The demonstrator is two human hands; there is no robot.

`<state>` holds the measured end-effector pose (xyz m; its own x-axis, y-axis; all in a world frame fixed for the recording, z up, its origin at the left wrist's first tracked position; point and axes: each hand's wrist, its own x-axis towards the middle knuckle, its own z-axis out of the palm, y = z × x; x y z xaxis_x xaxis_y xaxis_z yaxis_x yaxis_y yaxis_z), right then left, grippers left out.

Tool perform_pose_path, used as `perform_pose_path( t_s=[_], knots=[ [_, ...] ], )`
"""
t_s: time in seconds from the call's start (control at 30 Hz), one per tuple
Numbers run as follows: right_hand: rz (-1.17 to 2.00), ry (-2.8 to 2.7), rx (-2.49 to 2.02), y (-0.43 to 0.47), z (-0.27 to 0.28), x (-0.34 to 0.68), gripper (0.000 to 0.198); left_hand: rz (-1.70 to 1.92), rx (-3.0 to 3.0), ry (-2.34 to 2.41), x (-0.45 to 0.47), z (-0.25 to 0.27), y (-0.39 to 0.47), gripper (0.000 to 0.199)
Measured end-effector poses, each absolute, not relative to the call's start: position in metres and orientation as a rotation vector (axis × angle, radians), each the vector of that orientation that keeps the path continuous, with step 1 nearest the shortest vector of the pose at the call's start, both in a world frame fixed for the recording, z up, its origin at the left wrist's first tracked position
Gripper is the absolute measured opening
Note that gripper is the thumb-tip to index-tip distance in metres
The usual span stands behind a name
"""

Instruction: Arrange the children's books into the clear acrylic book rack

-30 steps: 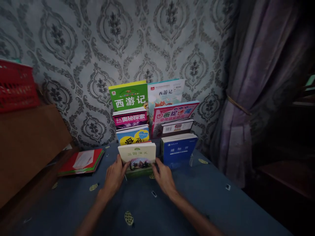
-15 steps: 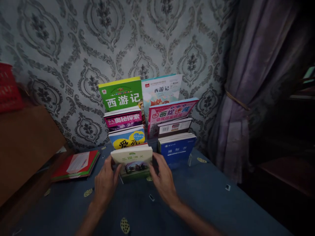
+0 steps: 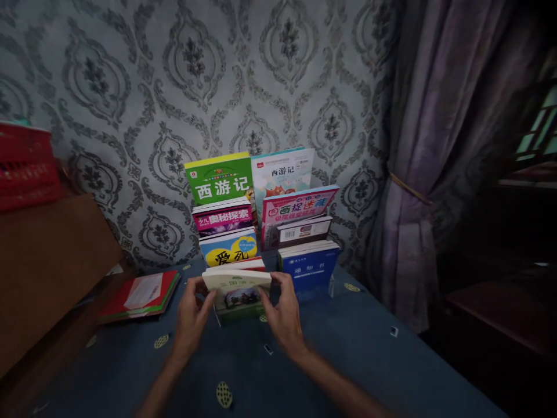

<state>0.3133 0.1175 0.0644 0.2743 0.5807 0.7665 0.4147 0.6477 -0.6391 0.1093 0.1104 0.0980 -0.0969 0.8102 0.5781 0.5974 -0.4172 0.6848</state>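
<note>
A pale book with a picture on its cover [image 3: 237, 299] stands upright at the front of the left row. My left hand [image 3: 191, 310] grips its left edge, thumb on the front cover. At the opposite edge, my right hand [image 3: 282, 313] holds it the same way, fingers behind. Close behind it stand a book with a red edge [image 3: 243, 265], a blue and yellow book [image 3: 230, 247], a purple book [image 3: 226, 216] and a tall green book [image 3: 220, 183]. To the right, a blue book [image 3: 308, 270] fronts the second row.
Behind the blue book stand a dark book [image 3: 304, 230], a pink book [image 3: 298, 210] and a pale blue book [image 3: 282, 171]. Red and green books [image 3: 141, 293] lie flat at left, near a cardboard box [image 3: 52, 267] and red basket [image 3: 26, 165]. A curtain [image 3: 413, 232] hangs right.
My right thumb has slid inward over the front cover, and the pale book now sits slightly apart from the red-edged one behind. The view has shifted a little.
</note>
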Motion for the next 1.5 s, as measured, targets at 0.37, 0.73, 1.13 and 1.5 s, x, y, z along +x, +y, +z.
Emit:
perform_pose_path(
  t_s=[0.37, 0.73, 1.13, 1.5],
  knots=[
    [0.921, -1.406, -0.678, 0.136, 0.085, 0.326, 0.038, 1.358, 1.959, 1.434, 0.103, 0.102, 0.114, 0.041],
    [0.843, -1.182, -0.529, 0.137, 0.147, 0.331, 0.035, 1.348, 1.954, 1.326, 0.101, 0.116, 0.112, 0.040],
    [0.619, -1.159, -0.285, 0.169, 0.234, 0.353, 0.036, 1.717, 2.323, 1.635, 0.105, 0.179, 0.143, 0.024],
    [0.502, -1.213, -0.313, 0.172, 0.234, 0.348, 0.037, 1.522, 2.434, 1.604, 0.101, 0.182, 0.160, 0.031]
  ],
)
